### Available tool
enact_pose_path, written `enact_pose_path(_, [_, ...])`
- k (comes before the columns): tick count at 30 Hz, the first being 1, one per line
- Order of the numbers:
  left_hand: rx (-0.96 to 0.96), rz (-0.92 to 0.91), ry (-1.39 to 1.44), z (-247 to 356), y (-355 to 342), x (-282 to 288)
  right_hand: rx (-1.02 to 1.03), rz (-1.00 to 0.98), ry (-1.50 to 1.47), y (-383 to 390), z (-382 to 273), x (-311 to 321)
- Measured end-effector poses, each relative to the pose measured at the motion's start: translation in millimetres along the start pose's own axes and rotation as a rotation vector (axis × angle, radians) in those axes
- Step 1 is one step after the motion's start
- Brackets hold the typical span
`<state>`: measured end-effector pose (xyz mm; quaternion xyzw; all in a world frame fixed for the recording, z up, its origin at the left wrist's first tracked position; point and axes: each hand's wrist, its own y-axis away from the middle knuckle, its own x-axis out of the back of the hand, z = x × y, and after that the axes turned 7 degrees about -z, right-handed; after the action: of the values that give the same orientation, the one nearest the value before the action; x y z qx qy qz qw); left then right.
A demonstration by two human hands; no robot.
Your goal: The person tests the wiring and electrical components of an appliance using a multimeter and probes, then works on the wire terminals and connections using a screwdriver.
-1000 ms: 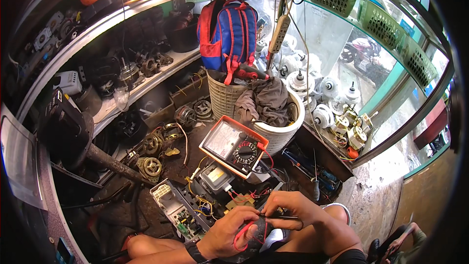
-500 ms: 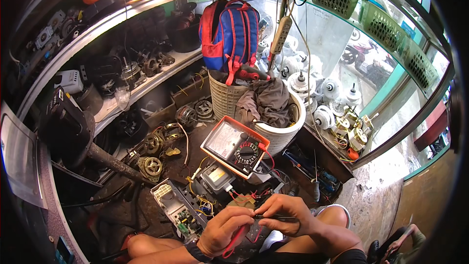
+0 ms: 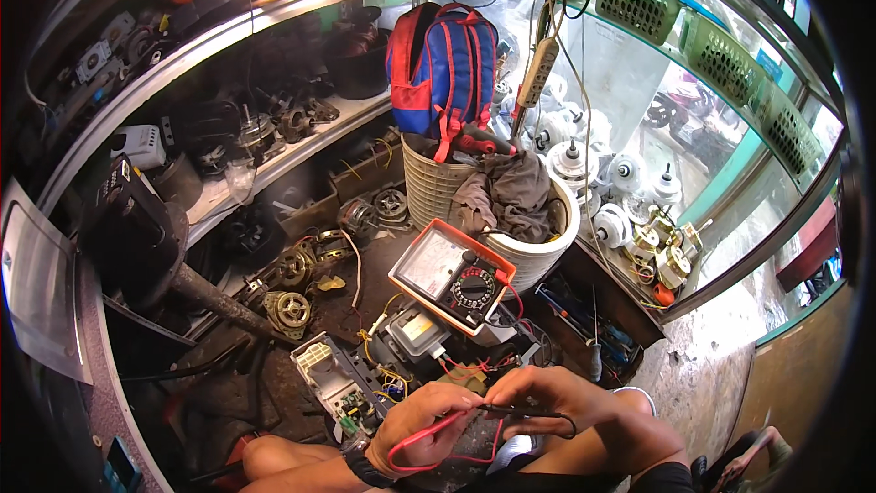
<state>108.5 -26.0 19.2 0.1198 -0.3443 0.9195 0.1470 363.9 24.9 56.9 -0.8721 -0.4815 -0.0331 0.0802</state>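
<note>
My left hand is closed on a red test probe, whose red lead loops below the wrist. My right hand pinches a black test probe. The fingertips of both hands meet, and the probe tips between them are too small to make out. Beyond the hands lies an analog multimeter in an orange-red case, tilted, with a round black dial. It rests on or against a grey motor unit. Left of that unit lies an open plastic housing with a circuit board.
Several bare motors lie on the floor to the left, near a thick metal post. A white basket holds grey cloth; another bears a blue-red backpack. Screwdrivers lie in a trough at the right. Another person's arm shows lower right.
The view has shifted slightly, so the scene sits a little further right. My hands stay together, the red lead's loop spreads wider, and the black lead now shows curving under my right hand.
</note>
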Motion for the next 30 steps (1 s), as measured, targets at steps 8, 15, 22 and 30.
enact_pose_path(8, [0.187,0.139,0.236,-1.2,12.4,-9.6,0.014,0.349,0.9,-92.0,20.2,90.6])
enact_pose_path(15, [0.195,0.045,0.231,12.8,4.7,-8.6,-0.02,0.37,0.98,-129.5,67.7,114.3])
enact_pose_path(22, [0.257,-0.012,0.214,13.2,13.6,-7.0,-0.031,0.419,1.002,-137.8,68.9,106.3])
enact_pose_path(30, [0.255,-0.03,0.123,17.2,5.5,-2.6,-0.028,0.462,0.962,-135.5,71.2,105.0])
